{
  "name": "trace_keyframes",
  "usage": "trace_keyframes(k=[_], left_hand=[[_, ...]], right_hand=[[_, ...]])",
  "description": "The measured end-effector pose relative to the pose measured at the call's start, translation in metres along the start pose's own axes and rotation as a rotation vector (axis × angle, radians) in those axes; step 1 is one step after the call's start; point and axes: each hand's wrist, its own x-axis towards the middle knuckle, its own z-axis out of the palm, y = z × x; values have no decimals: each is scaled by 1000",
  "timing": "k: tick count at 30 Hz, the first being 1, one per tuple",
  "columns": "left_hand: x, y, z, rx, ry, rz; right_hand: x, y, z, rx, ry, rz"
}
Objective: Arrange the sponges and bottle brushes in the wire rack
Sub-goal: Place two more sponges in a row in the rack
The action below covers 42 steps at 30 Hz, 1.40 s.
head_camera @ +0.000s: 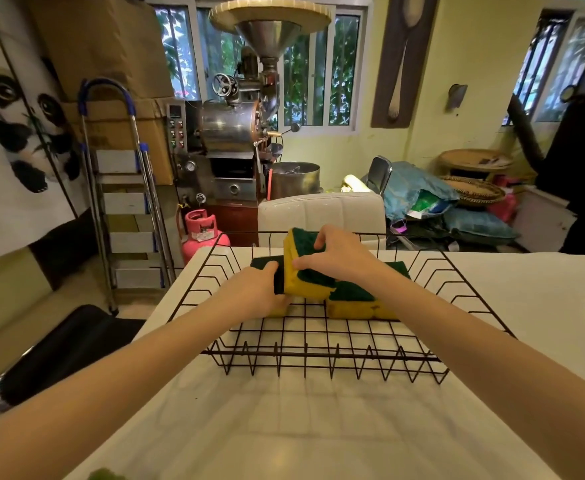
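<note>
Two bare hands work inside one black wire rack [318,344], which serves as the landmark for all else. Beneath the rack lies the white worktop [526,306], glossy, spreading out on the near side and to the right of the rack. Beyond the rack's far rim stands a white padded chair back [322,211], and farther off behind that a steel roasting machine [235,133] with a funnel on top. Left of the rack and off the worktop stands a folding stepladder [124,202], with a pink gas cylinder [202,232] just beyond the rack's far left corner.

Inside the rack, toward its far half, sit yellow sponges with dark green scouring faces. A flat sponge [356,299] lies on the rack's wire floor right of middle, green face up. Touching it on the left, a tilted sponge [298,268] is raised above the floor, leaning against the others. A third sponge [266,263] lies left of that one, mostly hidden; only its green top shows.

The right hand [339,254] has its grip closed on the tilted sponge, fingers over the upper green face and thumb on the yellow edge. The left hand [259,289] presses against the near left side of the sponges; its grip is hidden behind the hand, so I cannot tell whether it is clenched. No bottle brush can be made out in the rack.
</note>
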Motion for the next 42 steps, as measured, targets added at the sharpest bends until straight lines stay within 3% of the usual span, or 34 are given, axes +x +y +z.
trace_keyframes(k=[8,18,27,33,42], left_hand=[[0,2,0,260,64,-49],[1,9,-5,352,84,-45],[7,7,-6,304,100,-33],[9,-4,-13,414,-133,47],[6,-5,-7,333,-34,43]], right_hand=[[10,-2,16,-94,-8,-10],[15,0,22,-244,39,12],[16,-8,25,-321,-39,15],[17,-8,26,-355,-38,-29],[15,-5,28,-254,-13,-9]])
